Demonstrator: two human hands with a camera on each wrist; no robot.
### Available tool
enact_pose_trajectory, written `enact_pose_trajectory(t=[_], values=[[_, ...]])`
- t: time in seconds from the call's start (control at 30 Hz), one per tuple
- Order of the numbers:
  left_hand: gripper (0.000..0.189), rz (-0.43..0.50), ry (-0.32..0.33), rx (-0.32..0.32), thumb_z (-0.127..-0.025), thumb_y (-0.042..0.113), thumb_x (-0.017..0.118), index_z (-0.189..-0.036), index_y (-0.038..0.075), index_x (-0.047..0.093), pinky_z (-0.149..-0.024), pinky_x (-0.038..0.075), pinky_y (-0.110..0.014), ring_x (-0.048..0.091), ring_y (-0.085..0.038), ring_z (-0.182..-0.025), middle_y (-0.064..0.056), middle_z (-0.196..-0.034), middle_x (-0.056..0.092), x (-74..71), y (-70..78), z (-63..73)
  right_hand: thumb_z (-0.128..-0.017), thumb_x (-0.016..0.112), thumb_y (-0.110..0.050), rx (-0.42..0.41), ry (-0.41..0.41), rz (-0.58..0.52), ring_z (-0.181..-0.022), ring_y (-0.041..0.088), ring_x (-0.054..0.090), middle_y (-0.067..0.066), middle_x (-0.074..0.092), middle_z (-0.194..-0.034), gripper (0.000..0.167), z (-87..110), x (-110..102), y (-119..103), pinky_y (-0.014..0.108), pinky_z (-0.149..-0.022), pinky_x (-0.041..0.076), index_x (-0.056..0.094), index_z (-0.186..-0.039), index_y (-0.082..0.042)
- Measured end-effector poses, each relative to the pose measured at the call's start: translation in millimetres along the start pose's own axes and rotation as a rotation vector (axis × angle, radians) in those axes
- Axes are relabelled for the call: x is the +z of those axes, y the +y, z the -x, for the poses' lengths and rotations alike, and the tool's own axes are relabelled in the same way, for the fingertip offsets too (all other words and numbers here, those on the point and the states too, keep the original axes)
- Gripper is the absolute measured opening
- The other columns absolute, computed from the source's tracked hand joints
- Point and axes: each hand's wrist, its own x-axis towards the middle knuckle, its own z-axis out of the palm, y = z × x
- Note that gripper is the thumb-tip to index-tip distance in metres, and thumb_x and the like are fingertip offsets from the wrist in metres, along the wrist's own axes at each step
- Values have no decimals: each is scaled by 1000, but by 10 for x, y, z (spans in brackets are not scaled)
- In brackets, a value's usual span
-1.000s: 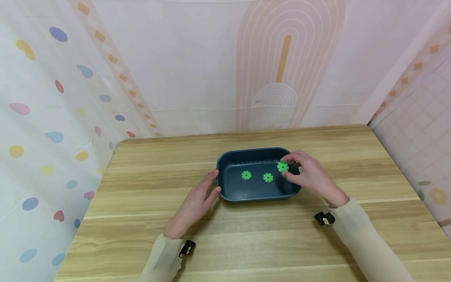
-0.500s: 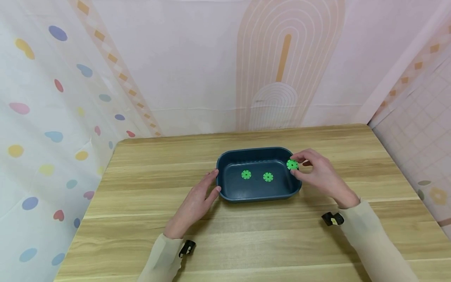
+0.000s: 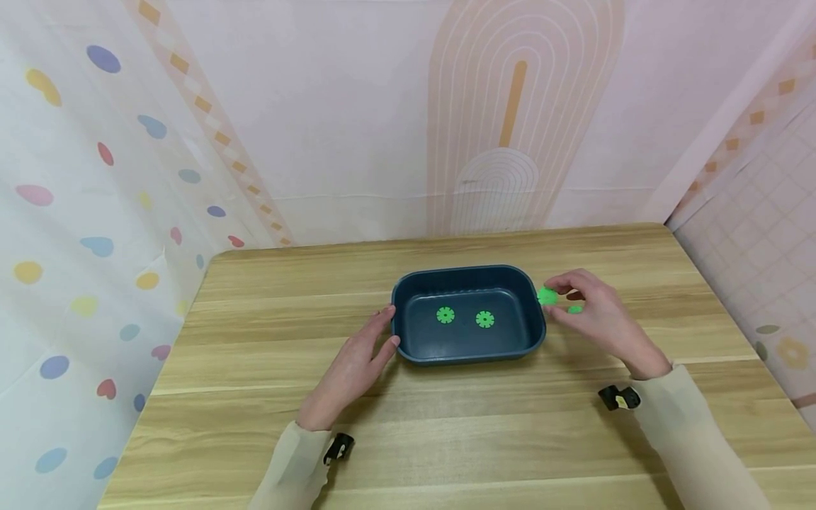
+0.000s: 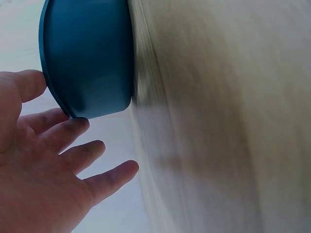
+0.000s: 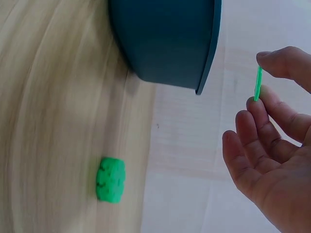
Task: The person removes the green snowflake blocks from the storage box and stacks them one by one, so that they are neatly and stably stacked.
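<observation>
My right hand (image 3: 596,312) pinches a thin green notched disc (image 3: 547,296) between thumb and fingertips, just beyond the right end of a dark blue tray (image 3: 468,361). In the right wrist view the disc (image 5: 258,83) appears edge-on, above the tabletop. Two more green notched discs, a left one (image 3: 445,315) and a right one (image 3: 485,319), lie flat and apart on the tray floor. My left hand (image 3: 349,365) rests its thumb and fingertips against the tray's left end. Its fingers are spread and loosely extended in the left wrist view.
A stack of green notched pieces (image 5: 111,179) stands on the wooden table (image 3: 472,439) beside the tray, partly hidden behind my right hand in the head view. Patterned curtains (image 3: 331,127) hang behind and on both sides of the table.
My right hand has moved right with the pinched disc, from over the tray's right part to outside its rim. The left hand, the tray and its two discs have stayed put.
</observation>
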Motion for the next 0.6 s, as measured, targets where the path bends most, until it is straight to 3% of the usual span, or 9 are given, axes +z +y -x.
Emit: enact_pose_trajectory(t=[0.1,0.23,0.6], values=[[57,-1,-1,-1,-110,30,52,-160,7,38,-116,32,-66,32,-32,-152,-7,-165,36,-2,0,-4,-91,78,-2,-11,14,1,-103,37,65,14,65,-114,30,19,-20,38,35,-91,56,69,-119,2],[57,0,-4,-3,-110,30,52,-160,7,38,-116,32,-67,31,-32,-152,-7,-165,36,-7,5,-4,-90,78,-2,-21,36,-8,-102,32,64,14,66,-112,29,44,-43,81,13,-88,48,70,-118,2],[57,-2,-7,-2,-110,30,52,-160,6,38,-117,32,-64,31,-31,-153,-7,-165,36,-8,7,-5,-92,78,-4,20,38,1,-103,34,62,15,64,-113,30,110,-123,195,9,-87,45,68,-119,3]])
